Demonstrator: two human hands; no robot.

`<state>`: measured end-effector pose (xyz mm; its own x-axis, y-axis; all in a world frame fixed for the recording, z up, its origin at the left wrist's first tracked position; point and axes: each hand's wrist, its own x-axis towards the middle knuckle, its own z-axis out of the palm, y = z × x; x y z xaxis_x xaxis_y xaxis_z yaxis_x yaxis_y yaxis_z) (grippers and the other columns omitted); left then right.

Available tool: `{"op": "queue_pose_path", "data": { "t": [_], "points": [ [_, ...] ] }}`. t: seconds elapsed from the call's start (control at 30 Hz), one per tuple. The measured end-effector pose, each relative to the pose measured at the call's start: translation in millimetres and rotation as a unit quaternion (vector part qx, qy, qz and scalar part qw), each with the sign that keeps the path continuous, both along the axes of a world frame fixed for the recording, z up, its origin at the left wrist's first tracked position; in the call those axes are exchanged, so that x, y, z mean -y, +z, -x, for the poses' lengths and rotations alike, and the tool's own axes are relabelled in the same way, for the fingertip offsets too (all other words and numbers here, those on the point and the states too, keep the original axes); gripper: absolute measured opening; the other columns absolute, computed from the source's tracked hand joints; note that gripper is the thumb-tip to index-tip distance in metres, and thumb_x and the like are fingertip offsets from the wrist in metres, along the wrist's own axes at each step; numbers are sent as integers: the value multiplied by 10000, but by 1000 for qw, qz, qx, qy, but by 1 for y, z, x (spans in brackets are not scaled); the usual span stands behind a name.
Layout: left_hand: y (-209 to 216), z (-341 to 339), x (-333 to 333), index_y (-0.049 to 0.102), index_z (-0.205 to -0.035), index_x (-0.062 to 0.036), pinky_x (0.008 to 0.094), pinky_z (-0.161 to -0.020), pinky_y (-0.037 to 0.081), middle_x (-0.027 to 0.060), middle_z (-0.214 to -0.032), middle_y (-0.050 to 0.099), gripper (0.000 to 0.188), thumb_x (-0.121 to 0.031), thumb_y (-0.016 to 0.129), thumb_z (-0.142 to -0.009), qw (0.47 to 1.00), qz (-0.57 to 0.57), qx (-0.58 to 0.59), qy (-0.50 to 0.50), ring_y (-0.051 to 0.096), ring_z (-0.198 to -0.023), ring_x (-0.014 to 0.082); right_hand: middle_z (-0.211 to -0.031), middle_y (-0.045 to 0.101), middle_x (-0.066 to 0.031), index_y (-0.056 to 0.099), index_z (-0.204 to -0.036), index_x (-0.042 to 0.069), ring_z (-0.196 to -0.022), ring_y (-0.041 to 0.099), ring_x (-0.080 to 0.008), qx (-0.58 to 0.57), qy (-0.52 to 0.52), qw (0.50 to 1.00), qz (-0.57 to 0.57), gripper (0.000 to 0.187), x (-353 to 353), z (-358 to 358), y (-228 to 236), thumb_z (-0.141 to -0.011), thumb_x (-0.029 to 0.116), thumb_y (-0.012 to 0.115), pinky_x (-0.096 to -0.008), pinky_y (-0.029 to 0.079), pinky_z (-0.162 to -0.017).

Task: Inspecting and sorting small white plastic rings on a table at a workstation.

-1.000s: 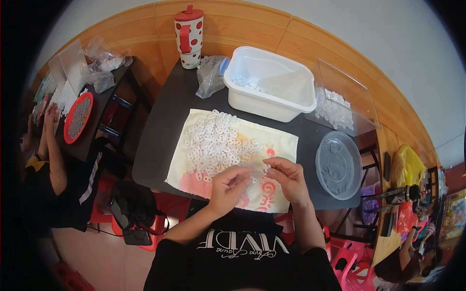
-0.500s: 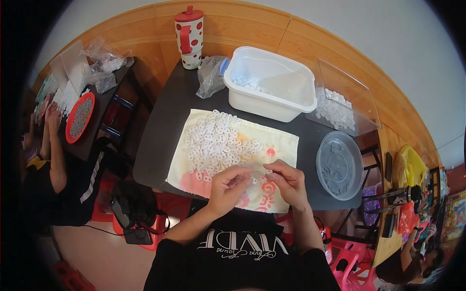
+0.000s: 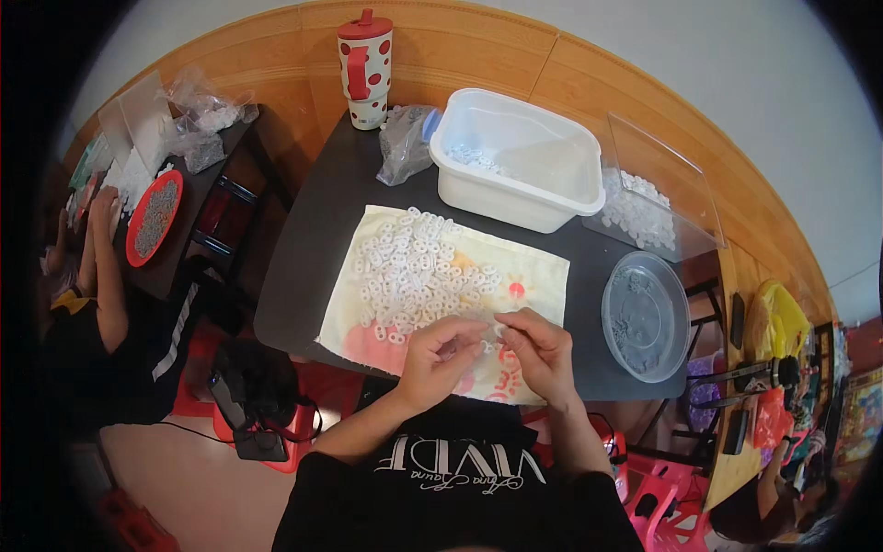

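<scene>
Though too small to make out in detail, looked like a white plastic ring, pinched in the air where both hands met, just above the near part of a pale printed cloth. Judged it very light, stiff and smooth. Judged it apt to slip or flick away under a hard squeeze, and easy to lose among its like. Best taken by the rim, between thumb and forefinger pads, with little force.

Found the fingers of the left hand curled closed on one side of it. Found those of the right hand closed on the other side, fingertips touching or nearly so.

Just beyond the hands, saw a loose heap of white rings spread over the far left half of the cloth. Past the cloth, noted a white plastic tub with a few more pieces in its bottom. Beside that, noted a crumpled clear bag and a red-dotted cup with a red lid. To the right, made out a clear tray of white pieces and a round clear lid, all on the dark counter.

Far left, saw another person's arm at a separate bench by a red dish.
</scene>
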<state>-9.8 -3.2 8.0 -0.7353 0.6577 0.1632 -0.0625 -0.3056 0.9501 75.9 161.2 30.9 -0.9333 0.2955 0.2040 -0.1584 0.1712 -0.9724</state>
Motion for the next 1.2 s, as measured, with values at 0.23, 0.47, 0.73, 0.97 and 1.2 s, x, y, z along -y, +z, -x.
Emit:
{"op": "queue_pose_path", "data": {
  "t": [0.23, 0.47, 0.73, 0.97, 1.2],
  "points": [
    [-2, -1, -1, 677, -1162, 7, 206, -742, 448, 27, -958, 626, 316, 96, 650, -860, 1000, -20, 6, -6, 560, -850, 67, -945, 659, -66, 667, -1080, -45, -846, 627, -95, 2, -1, 1000, 9, 164, -1, -2, -4, -934, -75, 599, -227, 515, -764],
    [-4, -2, -2, 675, -1156, 13, 202, -697, 449, 32, -944, 623, 299, 97, 641, -871, 1000, -25, -2, 3, 560, -815, 65, -890, 651, -48, 674, -1062, -50, -817, 603, -89, -5, 4, 1000, -21, 161, 0, -1, 1, -924, -87, 599, -217, 495, -733],
    [-8, -9, -4, 676, -1149, 17, 202, -666, 458, 36, -936, 622, 276, 88, 639, -884, 998, -42, 19, 38, 567, -786, 65, -879, 657, -129, 654, -1101, -28, -749, 620, -207, -83, 33, 989, -119, 262, 2, 1, -2, -850, -105, 655, -270, 471, -657],
    [-7, -9, -1, 671, -1158, 15, 212, -663, 495, 38, -948, 634, 273, 82, 638, -896, 998, -36, 60, 6, 594, -801, 76, -880, 653, -146, 650, -1109, -19, -753, 636, -243, -92, 33, 984, -152, 323, 1, -2, 1, -801, -100, 703, -310, 492, -631],
    [-14, -1, 4, 638, -1176, 31, 252, -670, 518, 77, -942, 661, 302, 90, 626, -879, 995, 94, -3, -40, 637, -786, 128, -857, 640, -148, 663, -1040, -15, -757, 638, -302, -54, 28, 969, -240, 281, 1, -8, -19, -771, -81, 710, -347, 505, -637]
  ]
}}
